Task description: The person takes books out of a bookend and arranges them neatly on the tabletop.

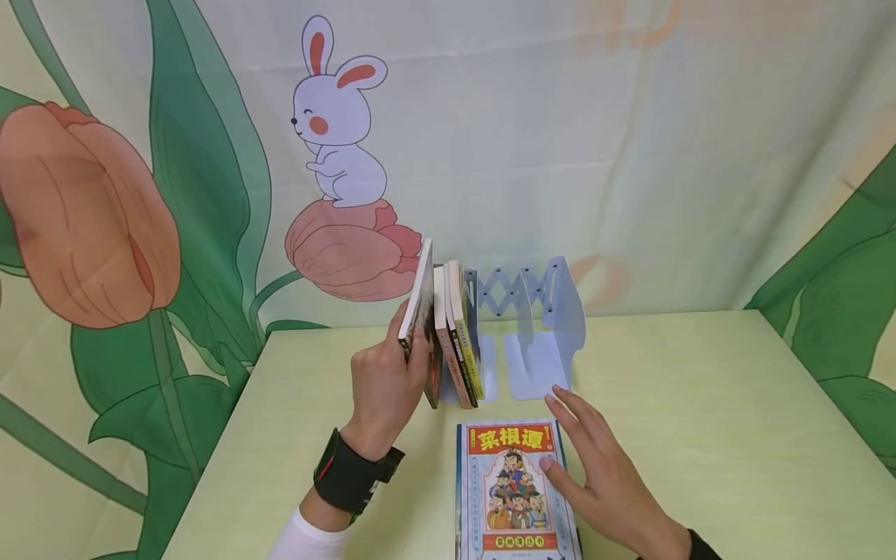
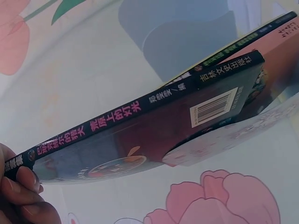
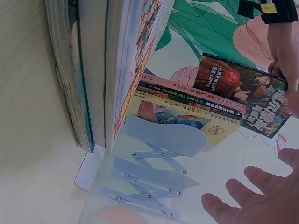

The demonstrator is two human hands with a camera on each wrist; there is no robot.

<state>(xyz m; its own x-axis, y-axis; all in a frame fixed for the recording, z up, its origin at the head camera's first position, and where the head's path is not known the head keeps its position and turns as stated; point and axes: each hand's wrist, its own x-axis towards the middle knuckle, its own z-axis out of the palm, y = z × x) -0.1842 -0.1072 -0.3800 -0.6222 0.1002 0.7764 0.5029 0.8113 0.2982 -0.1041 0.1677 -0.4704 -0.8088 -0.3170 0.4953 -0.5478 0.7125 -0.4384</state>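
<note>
My left hand (image 1: pixel 385 385) grips a thin dark-covered book (image 3: pixel 247 95) by one end, its thumb and fingers on either side. This book leans at the left of several standing books (image 1: pixel 458 350) with pink, black and yellow spines. They stand in the left part of a pale blue expandable bookend rack (image 1: pixel 542 362). In the left wrist view, the held book's dark spine (image 2: pixel 112 114) and barcode show. My right hand (image 1: pixel 605 474), fingers spread and holding nothing, is over the right edge of a stack of books (image 1: pixel 514 486) whose top cover has a red title band.
Slotted dividers and crossed metal links (image 3: pixel 159 163) form the rack's right part. Behind the pale green table (image 1: pixel 700 404) hangs a cloth backdrop (image 1: pixel 630 155) printed with tulips and a rabbit. The stack of books lies in front of the rack.
</note>
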